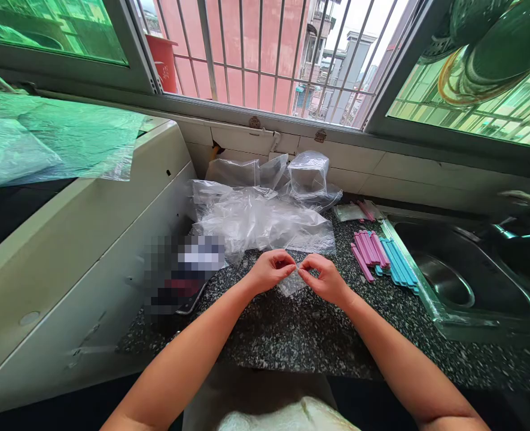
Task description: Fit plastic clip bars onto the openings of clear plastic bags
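My left hand point(271, 270) and my right hand point(323, 278) meet over the speckled counter, thumbs and forefingers pinched close together. Between them hangs a small clear plastic bag point(292, 285), its top edge at the fingertips of both hands. Just behind the hands spreads a heap of clear plastic bags point(260, 218). To the right of my right hand lie pink sealing clips point(371, 249), stacked side by side, and blue clips point(398, 264) of the same long, thin shape.
A steel sink point(448, 269) is set into the counter point(283, 341) at the right. A pale appliance point(90, 239) with plastic film on top stands at the left. A blurred phone-like device point(193, 299) lies beside it. Behind are a tiled wall and a barred window.
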`<action>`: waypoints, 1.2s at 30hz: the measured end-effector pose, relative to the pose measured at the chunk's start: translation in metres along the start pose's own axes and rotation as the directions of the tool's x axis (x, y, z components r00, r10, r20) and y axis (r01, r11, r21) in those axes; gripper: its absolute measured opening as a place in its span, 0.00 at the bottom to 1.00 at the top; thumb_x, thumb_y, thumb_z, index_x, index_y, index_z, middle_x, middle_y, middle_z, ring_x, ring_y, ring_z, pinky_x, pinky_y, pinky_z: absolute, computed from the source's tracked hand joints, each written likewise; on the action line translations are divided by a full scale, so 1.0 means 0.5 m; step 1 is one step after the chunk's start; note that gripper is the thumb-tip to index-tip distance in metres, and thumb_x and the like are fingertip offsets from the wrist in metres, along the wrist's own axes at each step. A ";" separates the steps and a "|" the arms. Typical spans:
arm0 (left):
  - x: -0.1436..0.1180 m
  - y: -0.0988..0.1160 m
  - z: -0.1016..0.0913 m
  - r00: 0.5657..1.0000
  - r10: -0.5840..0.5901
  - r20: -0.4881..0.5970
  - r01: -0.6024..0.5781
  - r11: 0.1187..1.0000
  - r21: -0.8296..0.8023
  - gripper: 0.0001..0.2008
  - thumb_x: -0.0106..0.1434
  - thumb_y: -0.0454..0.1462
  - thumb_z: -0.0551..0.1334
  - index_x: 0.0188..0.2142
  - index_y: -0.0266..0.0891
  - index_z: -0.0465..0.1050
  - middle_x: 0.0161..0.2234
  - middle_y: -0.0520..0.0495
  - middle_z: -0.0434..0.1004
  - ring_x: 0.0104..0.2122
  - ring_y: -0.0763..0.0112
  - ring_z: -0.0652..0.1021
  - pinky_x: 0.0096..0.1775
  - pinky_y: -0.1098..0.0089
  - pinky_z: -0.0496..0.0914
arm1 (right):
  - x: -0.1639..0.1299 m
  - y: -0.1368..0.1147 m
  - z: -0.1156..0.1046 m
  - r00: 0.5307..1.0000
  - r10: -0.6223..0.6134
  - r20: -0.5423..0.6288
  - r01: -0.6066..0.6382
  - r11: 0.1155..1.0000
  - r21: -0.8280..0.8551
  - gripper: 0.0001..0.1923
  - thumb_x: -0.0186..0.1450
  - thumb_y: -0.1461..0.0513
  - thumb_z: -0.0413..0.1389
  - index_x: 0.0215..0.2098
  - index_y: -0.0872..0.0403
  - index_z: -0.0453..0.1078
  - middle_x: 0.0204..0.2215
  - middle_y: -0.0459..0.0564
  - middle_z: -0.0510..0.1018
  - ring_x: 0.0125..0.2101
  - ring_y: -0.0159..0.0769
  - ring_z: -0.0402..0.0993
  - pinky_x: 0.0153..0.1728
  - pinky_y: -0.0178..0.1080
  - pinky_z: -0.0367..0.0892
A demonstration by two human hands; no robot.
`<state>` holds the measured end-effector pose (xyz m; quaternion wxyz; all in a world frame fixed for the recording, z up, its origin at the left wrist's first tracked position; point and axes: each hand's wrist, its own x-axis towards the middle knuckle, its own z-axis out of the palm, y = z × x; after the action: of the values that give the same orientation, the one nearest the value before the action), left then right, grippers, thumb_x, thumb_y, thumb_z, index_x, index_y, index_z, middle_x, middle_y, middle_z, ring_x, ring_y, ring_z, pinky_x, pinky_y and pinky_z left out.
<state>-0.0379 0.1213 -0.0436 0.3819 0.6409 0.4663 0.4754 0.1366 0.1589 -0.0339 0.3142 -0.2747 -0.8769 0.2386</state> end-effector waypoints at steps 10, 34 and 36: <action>0.002 -0.009 -0.005 0.998 -0.009 -0.064 0.003 0.996 -0.088 0.10 0.54 0.40 0.63 0.24 0.33 0.73 0.22 0.51 0.68 0.25 0.76 0.66 0.28 0.74 0.63 | 0.002 -0.001 -0.007 1.000 0.024 -0.012 -0.024 0.999 0.038 0.07 0.61 0.62 0.52 0.24 0.53 0.65 0.22 0.47 0.72 0.27 0.33 0.66 0.30 0.37 0.62; 0.003 -0.012 0.002 0.997 -0.069 -0.036 0.066 0.994 -0.086 0.06 0.53 0.36 0.61 0.24 0.34 0.71 0.22 0.52 0.68 0.24 0.77 0.66 0.28 0.74 0.62 | 0.002 -0.003 0.001 1.000 -0.009 0.007 0.009 1.000 -0.012 0.07 0.62 0.64 0.52 0.25 0.53 0.64 0.23 0.47 0.71 0.27 0.33 0.66 0.31 0.37 0.62; 0.004 -0.014 0.000 0.996 -0.080 -0.045 0.074 0.991 -0.114 0.08 0.53 0.38 0.62 0.24 0.34 0.70 0.22 0.52 0.68 0.24 0.77 0.66 0.28 0.74 0.62 | 0.002 -0.003 -0.001 1.000 -0.005 0.004 0.005 1.000 -0.002 0.06 0.61 0.63 0.53 0.25 0.53 0.65 0.23 0.47 0.72 0.27 0.34 0.66 0.31 0.37 0.62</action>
<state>-0.0392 0.1251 -0.0495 0.4237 0.5878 0.4727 0.5015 0.1358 0.1588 -0.0322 0.3127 -0.2723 -0.8784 0.2377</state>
